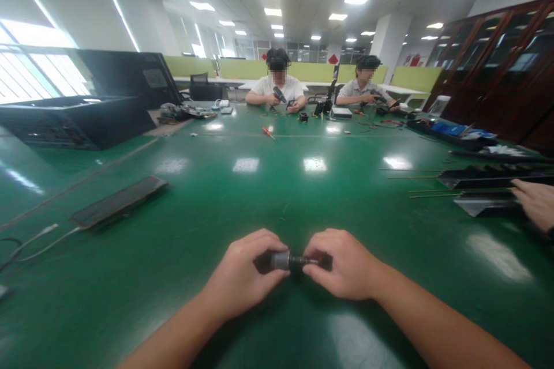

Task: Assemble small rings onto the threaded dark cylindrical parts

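One grey-and-black cylindrical part (282, 260), toward near edge of tabletop (208, 196); left hand (243, 268) was clamped on its thick end, right hand (347, 265) on its thin shaft.

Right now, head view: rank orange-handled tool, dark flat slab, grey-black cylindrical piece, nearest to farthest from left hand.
1. Grey-black cylindrical piece: held in the left hand.
2. Dark flat slab: forward, off to the left.
3. Orange-handled tool: ahead, much farther out.

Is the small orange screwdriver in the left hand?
No, the orange screwdriver lies on the glossy green table, well beyond the left hand.
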The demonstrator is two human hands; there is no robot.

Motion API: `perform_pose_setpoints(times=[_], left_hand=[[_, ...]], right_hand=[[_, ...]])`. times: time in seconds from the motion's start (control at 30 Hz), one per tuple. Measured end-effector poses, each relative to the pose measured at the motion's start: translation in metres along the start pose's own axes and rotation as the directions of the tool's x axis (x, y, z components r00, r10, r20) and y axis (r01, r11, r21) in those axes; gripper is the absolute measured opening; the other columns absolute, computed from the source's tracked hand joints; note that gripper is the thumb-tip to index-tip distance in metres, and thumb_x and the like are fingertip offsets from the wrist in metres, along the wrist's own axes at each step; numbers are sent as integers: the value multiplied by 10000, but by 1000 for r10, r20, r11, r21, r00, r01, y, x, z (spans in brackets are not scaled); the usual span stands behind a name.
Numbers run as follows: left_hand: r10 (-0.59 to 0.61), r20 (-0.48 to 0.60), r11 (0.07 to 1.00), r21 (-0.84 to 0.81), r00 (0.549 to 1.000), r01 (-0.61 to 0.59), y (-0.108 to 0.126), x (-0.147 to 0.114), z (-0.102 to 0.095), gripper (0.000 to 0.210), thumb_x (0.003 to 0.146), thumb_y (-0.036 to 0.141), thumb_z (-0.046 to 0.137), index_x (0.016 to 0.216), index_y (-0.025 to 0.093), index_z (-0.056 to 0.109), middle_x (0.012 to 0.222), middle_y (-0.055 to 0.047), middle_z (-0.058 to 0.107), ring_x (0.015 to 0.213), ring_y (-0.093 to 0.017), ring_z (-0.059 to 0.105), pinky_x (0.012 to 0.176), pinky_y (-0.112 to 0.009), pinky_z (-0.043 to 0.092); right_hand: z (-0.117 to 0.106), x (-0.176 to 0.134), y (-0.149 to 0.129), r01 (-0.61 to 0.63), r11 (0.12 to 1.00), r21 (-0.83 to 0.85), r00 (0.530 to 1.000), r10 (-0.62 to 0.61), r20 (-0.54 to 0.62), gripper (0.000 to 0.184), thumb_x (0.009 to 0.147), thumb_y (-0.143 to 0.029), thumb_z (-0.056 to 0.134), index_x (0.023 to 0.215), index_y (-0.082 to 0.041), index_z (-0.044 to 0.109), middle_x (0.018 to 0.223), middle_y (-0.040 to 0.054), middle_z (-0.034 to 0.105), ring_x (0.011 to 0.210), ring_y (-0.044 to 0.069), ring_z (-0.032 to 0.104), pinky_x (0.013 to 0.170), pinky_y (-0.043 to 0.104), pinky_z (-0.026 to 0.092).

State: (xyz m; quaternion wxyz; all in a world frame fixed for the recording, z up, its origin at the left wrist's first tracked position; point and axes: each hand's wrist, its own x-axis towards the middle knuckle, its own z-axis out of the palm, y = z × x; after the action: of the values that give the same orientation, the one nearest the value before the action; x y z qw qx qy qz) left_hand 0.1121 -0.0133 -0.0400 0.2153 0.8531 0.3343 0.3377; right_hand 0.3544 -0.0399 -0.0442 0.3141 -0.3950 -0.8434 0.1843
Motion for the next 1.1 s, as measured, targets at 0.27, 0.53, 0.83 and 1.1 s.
perform_pose_setpoints(times=[0.27,0.53,0.83,1.1], left_hand=[[10,-19,1000,15,1000,-9,2,1,-2,223,758,148,784,941,238,695,922,19,701,853,-120,665,782,-230,515],[14,-28,1000,20,1000,-14,2,2,-4,211,769,162,782,949,235,698,925,9,704,851,-126,669,781,-234,521],[16,-36,999,30,999,-14,1,1,-5,209,762,151,775,948,218,707,931,-21,710,857,-154,676,782,-263,536],[19,-36,1000,20,999,-18,1,2,-5,195,775,156,769,948,218,703,927,-14,709,849,-145,674,778,-258,532]], right_hand=[[2,2,2,-9,1000,8,1000,9,-22,74,831,-234,705,849,-187,651,752,-3,655,688,151,571,672,270,383],[0,1,2,-16,1000,-14,1000,16,-21,65,846,-239,692,848,-189,651,747,-7,662,682,150,573,678,279,383],[-1,2,2,-12,999,-31,1000,12,-14,57,852,-238,687,858,-193,653,750,-7,668,682,154,582,686,285,393],[-2,2,0,-13,999,-33,1000,13,-17,47,853,-228,679,851,-191,650,744,-6,663,679,154,578,680,286,390]])
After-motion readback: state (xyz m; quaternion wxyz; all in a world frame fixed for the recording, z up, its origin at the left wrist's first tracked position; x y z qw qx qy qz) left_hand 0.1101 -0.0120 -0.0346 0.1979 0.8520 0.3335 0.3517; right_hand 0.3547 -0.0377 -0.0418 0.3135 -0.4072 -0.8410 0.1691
